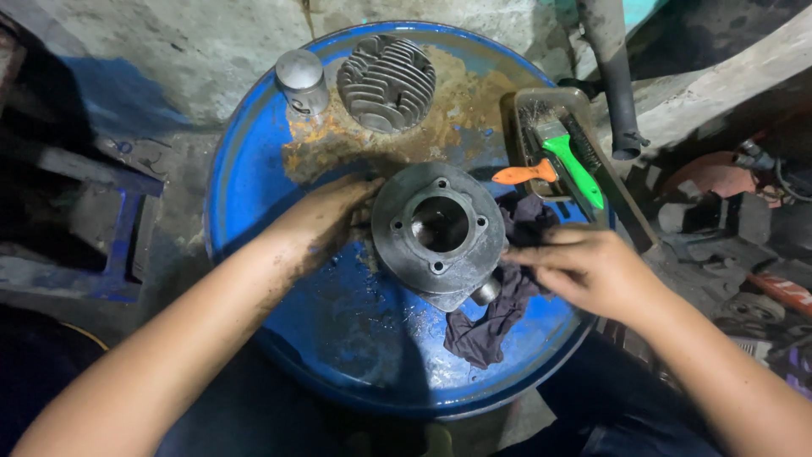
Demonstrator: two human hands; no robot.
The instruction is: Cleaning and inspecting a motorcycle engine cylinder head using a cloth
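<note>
Both hands work at centre frame: left hand (326, 218) cups the engine cylinder (438, 233) on the blue drum lid (254, 169); right hand (584, 267), fingers loosely curled, pinches the dark rag (499, 317). Greasy fingers could slip, I judge, tipping the cylinder off the lid. Counted: one cylinder, one finned head (386, 82), one piston (302, 80), one tray (526, 106), two brushes.

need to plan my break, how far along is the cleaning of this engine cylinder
Done: the cylinder sits stripped on the blue drum, with the piston and finned head set aside. In hand: left hand steadies it while right hand presses a dark rag against it. Left: it looks grimy; brushes lie unused in the tray.
</note>
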